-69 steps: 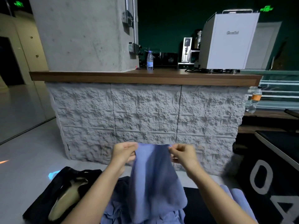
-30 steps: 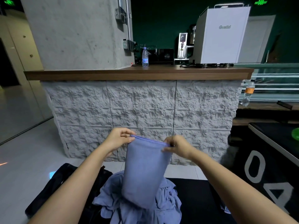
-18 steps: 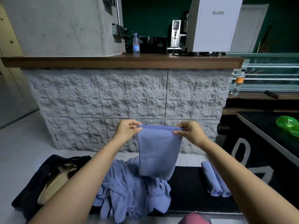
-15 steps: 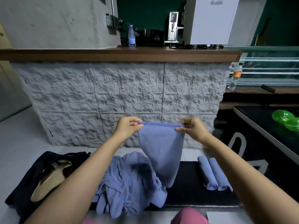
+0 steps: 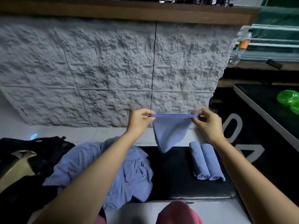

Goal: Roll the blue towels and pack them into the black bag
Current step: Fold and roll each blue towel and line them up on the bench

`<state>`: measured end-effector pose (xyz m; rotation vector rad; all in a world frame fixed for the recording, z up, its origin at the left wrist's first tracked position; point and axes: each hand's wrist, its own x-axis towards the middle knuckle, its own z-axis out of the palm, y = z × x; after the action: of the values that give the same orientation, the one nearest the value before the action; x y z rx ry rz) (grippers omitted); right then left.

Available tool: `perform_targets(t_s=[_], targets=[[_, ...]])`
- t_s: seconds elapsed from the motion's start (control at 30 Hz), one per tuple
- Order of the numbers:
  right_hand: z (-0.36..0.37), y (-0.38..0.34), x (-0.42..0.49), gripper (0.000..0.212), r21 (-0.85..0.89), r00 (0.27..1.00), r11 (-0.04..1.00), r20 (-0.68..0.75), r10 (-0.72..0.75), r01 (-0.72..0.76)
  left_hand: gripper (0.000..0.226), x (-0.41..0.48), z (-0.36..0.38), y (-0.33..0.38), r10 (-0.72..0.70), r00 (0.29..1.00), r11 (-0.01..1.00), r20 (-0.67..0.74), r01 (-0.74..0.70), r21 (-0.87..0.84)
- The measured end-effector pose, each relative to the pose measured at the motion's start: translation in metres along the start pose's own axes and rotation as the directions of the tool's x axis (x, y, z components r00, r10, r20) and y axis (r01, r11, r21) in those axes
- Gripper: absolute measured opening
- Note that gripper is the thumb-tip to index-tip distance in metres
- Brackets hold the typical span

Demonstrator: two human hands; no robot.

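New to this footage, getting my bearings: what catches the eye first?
At centre, left hand and right hand pinch a blue towel taut by its top edge. Two rolled towels lie on the black mat at right; a crumpled pile sits left, beside the black bag.

A rough grey stone-faced counter (image 5: 113, 70) with a wooden top (image 5: 129, 13) stands on pale floor tiles (image 5: 80, 135)

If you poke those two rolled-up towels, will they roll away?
Probably a little: the rolls are round and lie loose on the mat. They look soft, so a poke would likely dent them.
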<state>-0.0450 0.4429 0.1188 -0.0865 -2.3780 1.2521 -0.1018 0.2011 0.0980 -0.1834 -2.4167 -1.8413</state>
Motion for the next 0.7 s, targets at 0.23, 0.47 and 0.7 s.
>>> perform_targets(t_s=[0.23,0.47,0.7], targets=[[0.036,0.130,-0.095,0.004,-0.577,0.893,0.816,0.377,0.244,0.021,0.013,-0.078,0.055,-0.153,-0.217,0.940,0.958,0.263,0.153,0.243],[0.059,0.177,-0.156,0.005,-0.629,0.777,0.777,0.490,0.395,0.002,0.010,-0.130,0.076,-0.212,-0.217,0.934,0.883,0.285,0.063,0.466],[0.068,0.188,-0.163,0.014,-0.208,0.777,0.852,0.349,0.524,-0.481,0.007,-0.128,0.079,-0.210,-0.312,0.935,0.871,0.172,0.209,0.444]])
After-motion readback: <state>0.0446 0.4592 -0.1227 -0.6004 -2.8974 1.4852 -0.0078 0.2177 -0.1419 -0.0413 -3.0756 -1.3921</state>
